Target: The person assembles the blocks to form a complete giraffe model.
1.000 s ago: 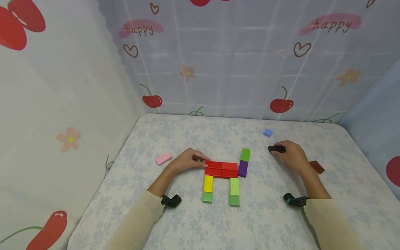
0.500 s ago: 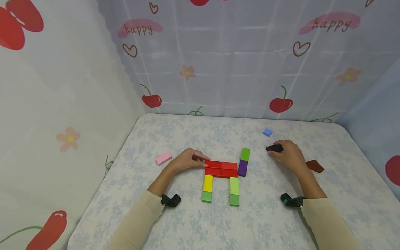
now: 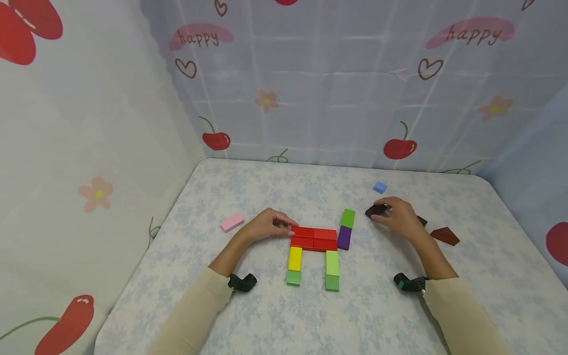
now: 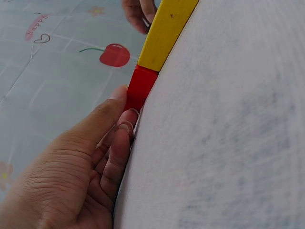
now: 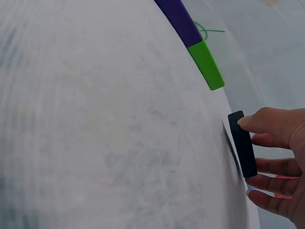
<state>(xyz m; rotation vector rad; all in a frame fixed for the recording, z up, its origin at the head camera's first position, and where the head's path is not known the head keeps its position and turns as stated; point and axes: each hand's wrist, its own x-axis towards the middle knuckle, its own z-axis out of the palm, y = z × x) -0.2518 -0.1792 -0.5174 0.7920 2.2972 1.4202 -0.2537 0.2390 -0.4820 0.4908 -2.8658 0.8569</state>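
Observation:
In the head view, several red blocks (image 3: 314, 239) lie together as a rectangle. My left hand (image 3: 268, 225) pinches the left end of it; in the left wrist view, thumb and fingertips are on a red block (image 4: 143, 82). A yellow block (image 3: 295, 258) and a light green block (image 3: 332, 263) run down from the rectangle, each with a green block (image 3: 293, 278) below. A purple block (image 3: 344, 237) and a bright green block (image 3: 348, 218) lean off its right side. My right hand (image 3: 399, 217) holds a black block (image 5: 242, 143) between thumb and fingers, right of the bright green one.
A pink block (image 3: 232, 223) lies left of my left hand, and a small blue block (image 3: 379, 187) farther back. Beside my right wrist are a brown kite-shaped piece (image 3: 445, 235) and a partly hidden dark piece (image 3: 422, 220). Printed curtains stand behind the table (image 3: 266, 192).
My right hand has moved left with the black block, closer to the bright green block. The dark piece by the wrist has come into sight. My left hand stays on the red blocks.

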